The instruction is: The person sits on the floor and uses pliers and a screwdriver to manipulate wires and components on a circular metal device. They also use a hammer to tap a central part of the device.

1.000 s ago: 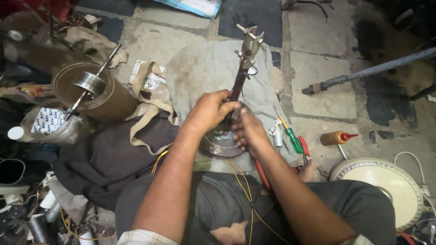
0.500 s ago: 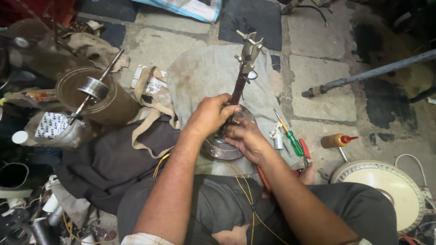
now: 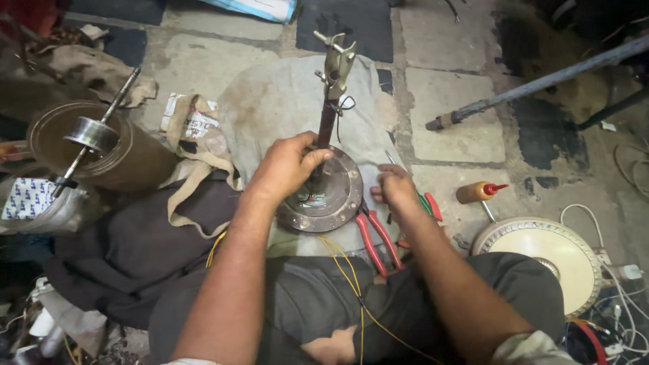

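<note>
A round grey metal fan motor (image 3: 329,199) with a long down rod (image 3: 329,108) lies on a dirty cloth (image 3: 284,101) on the floor. My left hand (image 3: 287,164) grips the rod where it meets the motor. My right hand (image 3: 391,187) is off the motor, to its right, fingers curled over small tools lying there; whether it grips one I cannot tell. Red-handled pliers (image 3: 376,240) lie just below that hand. Thin yellow wires (image 3: 345,263) run from the motor down over my lap.
A brown cylinder with a rotor and shaft (image 3: 94,135) stands at left. An orange bottle with a red cap (image 3: 478,192) and a cream round fan cover (image 3: 541,253) lie at right. A dark pipe (image 3: 541,81) crosses the upper right. Dark cloth (image 3: 128,250) covers the lower left.
My right hand has left the motor and moved right to the tools beside it. My left hand keeps its grip on the rod. The camera view has shifted a little.
</note>
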